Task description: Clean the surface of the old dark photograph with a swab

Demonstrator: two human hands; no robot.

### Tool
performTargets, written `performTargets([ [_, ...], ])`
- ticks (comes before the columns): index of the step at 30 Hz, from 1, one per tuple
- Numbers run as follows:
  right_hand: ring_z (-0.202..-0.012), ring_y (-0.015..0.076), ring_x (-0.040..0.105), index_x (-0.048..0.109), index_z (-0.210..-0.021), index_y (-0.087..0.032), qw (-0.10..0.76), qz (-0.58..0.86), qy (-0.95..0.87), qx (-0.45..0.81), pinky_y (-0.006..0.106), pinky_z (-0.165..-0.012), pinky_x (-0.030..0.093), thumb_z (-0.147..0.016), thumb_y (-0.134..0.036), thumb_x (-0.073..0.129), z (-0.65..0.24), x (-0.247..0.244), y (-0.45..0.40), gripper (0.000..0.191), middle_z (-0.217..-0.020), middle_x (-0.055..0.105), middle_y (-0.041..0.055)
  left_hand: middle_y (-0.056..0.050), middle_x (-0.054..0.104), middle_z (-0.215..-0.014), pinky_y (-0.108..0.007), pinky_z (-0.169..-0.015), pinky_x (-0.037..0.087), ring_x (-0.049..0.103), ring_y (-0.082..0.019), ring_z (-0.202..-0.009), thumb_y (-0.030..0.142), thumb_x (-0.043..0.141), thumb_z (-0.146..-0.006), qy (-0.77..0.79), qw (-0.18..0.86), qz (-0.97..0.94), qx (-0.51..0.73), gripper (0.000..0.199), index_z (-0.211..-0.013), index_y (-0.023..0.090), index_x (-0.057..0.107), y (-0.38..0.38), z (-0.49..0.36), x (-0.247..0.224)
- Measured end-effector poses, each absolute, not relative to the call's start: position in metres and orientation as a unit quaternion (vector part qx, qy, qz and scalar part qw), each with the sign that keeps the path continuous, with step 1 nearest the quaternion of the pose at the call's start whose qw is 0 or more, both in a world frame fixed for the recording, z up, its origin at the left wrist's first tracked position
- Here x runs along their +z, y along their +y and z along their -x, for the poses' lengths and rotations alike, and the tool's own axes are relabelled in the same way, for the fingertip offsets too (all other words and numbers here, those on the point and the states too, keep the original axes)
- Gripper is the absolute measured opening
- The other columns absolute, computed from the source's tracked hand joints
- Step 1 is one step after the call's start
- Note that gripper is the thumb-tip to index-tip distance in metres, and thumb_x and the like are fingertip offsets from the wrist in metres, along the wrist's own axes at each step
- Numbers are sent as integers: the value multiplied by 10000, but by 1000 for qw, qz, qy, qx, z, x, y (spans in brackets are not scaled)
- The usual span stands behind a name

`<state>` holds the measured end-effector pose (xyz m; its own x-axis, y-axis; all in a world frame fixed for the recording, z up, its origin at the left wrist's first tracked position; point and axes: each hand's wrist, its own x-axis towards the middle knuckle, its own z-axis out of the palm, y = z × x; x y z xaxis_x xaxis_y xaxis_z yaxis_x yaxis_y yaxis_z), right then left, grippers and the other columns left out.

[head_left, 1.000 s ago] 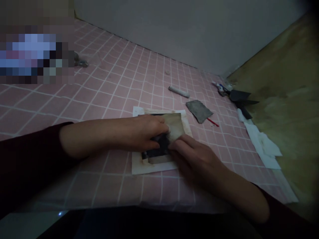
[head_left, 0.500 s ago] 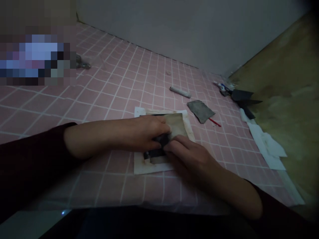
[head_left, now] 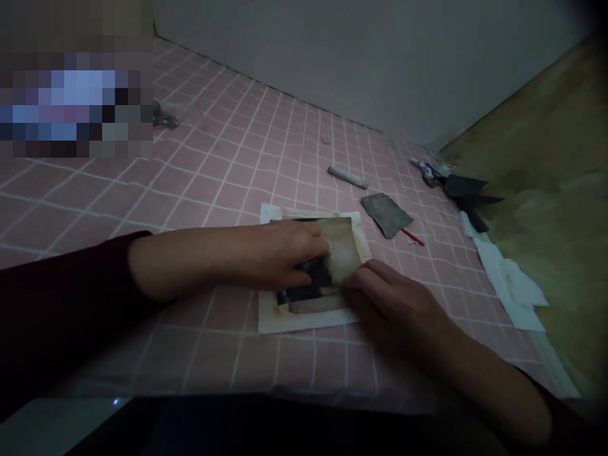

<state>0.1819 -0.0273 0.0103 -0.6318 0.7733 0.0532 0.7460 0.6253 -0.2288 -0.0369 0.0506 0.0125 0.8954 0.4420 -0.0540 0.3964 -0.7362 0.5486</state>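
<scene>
A picture with a dark area and a pale yellowish area (head_left: 342,244) lies on a white, brown-stained sheet (head_left: 270,322) on the pink checked cloth. My left hand (head_left: 285,253) reaches in from the left and rests on the picture's upper left part, thumb and fingers apart, nothing visible between them. My right hand (head_left: 389,294) is at the picture's right edge, its fingers pinched together; what they hold, if anything, is hidden. The picture's dark part shows below my left hand.
A grey cloth piece (head_left: 387,215) with a red stick (head_left: 412,237) lies behind on the right, near a grey tube (head_left: 348,177). Dark-bladed tools (head_left: 468,190) and white paper (head_left: 515,285) lie along the right wall. A blurred patch covers the upper left.
My right hand has moved right, away from my left hand, uncovering more of the picture. My left hand stays on the picture. The view has shifted slightly.
</scene>
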Motion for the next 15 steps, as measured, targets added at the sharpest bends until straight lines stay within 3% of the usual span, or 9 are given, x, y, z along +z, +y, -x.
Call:
performTargets([
  [6, -729, 148, 530, 569, -948, -163, 123, 356, -921, 100, 255, -622, 422, -942, -105, 449, -176, 5, -25, 133, -873, 555, 48, -14, 584, -919, -224, -677, 401, 547, -133, -810, 142, 619, -828, 233, 288, -928, 53, 63, -844, 162, 561, 50, 36, 13],
  [15, -720, 155, 541, 549, -944, -163, 114, 403, -902, 98, 267, -628, 437, -947, -135, 456, -180, 4, -28, 97, -838, 560, 40, -17, 584, -942, -240, -711, 410, 548, -145, -844, 141, 618, -824, 227, 287, -929, 46, 71, -872, 166, 572, 51, 36, 13],
])
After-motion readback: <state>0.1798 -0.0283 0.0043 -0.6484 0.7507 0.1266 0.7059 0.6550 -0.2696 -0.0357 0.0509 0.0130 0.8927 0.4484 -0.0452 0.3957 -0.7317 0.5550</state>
